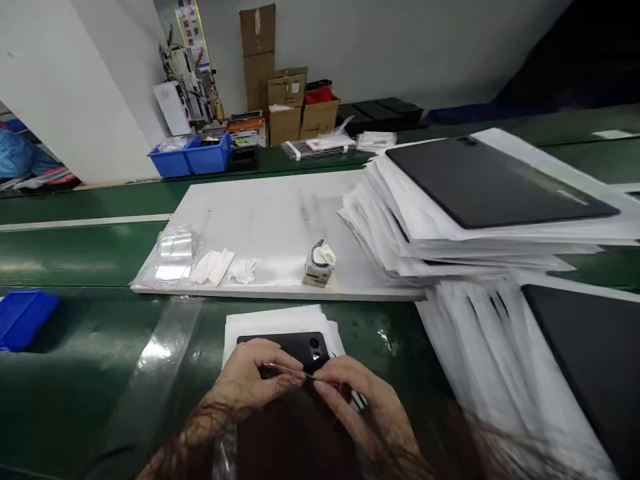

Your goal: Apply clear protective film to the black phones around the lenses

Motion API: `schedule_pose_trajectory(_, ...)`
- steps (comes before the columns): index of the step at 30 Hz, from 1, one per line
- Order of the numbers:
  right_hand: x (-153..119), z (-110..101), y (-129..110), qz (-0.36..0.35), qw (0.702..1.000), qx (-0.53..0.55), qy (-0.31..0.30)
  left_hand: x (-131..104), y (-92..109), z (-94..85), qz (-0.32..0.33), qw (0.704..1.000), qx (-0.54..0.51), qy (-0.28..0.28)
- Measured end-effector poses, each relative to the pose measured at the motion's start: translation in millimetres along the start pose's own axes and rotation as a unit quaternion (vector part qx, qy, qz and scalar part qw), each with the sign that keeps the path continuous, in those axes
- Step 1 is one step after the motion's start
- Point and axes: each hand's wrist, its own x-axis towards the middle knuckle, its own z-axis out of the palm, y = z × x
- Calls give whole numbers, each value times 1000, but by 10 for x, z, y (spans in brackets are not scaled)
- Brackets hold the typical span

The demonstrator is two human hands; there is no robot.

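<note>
Clear strip [289,369], long axis crosswise

Tally: one left hand [249,377], one right hand [377,399], one thin clear strip [286,369], three dark tablet-like panels [500,183]. Also one white board [260,220], two crumpled white tissues [214,267], one small box [317,275], two stacks of white sheets [383,223], three blue bins [210,160]. Cardboard boxes [286,128]: at least three, exact number unclear from overlap.

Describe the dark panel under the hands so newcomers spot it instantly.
Find the large white board on the green surface. Nearer the wearer, on white sheets, lies a dark panel with round marks at its upper right corner. Unlike the two dark panels to the right, it lies beneath the left hand and right hand.
</note>
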Motion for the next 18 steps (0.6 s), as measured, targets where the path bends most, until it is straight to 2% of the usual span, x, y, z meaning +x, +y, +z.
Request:
schedule_pose_trajectory(5,-5,-39,131,60,997,28,38,-38,21,69,-45,998,-45,10)
schedule_pose_trajectory(8,152,-180,195,72,994,-1,85,-24,7,69,-38,997,-71,3)
schedule_pose_trajectory(12,692,-400,358,45,978,-104,174,28,-4,85,13,997,-68,-22)
schedule_pose_trajectory(15,1217,-459,508,16,968,-189,164,66,10,113,49,997,-56,-30)
schedule_pose_trajectory(18,1608,-405,610,29,960,-242,139,68,14,130,65,997,-47,-21)
